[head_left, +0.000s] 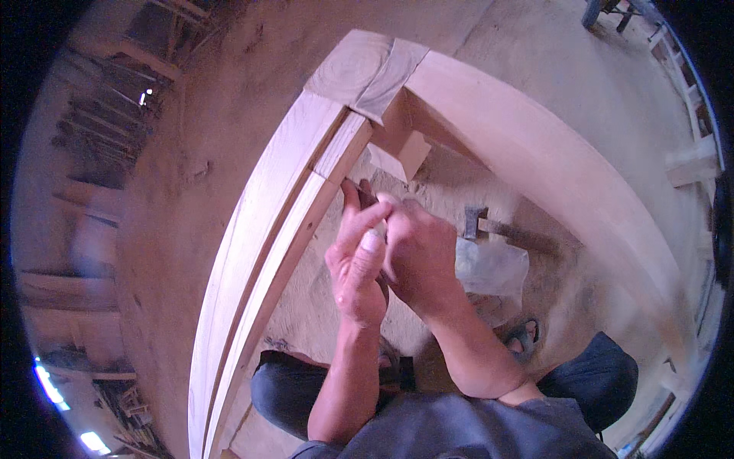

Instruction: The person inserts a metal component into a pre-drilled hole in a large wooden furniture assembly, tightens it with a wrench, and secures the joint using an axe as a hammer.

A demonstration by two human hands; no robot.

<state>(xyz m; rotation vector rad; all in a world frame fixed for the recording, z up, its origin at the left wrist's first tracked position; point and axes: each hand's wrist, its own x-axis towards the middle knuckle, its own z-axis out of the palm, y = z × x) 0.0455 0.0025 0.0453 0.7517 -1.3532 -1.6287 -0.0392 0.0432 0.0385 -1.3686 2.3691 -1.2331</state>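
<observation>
A slim dark chisel-like tool [368, 198] is held between my two hands, mostly hidden by the fingers. Its tip end meets the inner edge of a pale grooved timber beam [267, 229], close to the corner joint. My left hand [358, 268] is closed around the tool, fingertips near the beam's edge and thumb pointing up. Pressed against it on the right, my right hand [419, 249] is curled in a fist over the same tool. A short wood strip [344, 145] sits in line with the beam's inner rail, beside the corner block [359, 69].
A second wide beam [535, 138] runs from the corner down the right side. Inside the angle, a wooden-handled hatchet or hammer [475, 222] lies by a clear plastic bag [493, 268] on the dusty floor. My knees [592, 382] flank the work. Stacked timber [69, 291] lines the left.
</observation>
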